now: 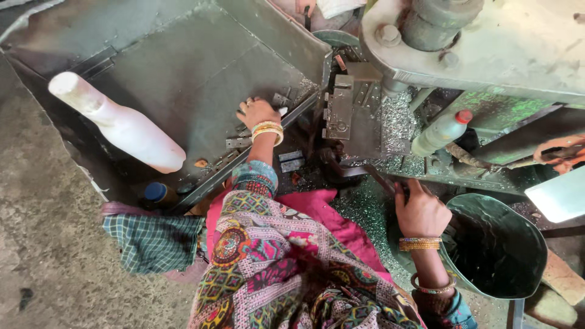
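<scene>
right hand (420,210) is clenching round a dark lever handle (384,181), likely stiff and oily, best gripped at its end. farther off, left hand (257,111) is lying loose-fingered on small metal pieces (239,142) on the sloped steel tray (183,79).

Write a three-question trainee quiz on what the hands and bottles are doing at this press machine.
1. True or false: the left hand rests flat on the sloped metal tray, among small metal pieces.
2. What does the right hand grip? A) the dark lever handle B) the green basin C) the red-capped bottle
3. Fill in: the white plastic bottle lies on its ____ on the tray.

Key: 1 true; 2 A; 3 side.
</scene>
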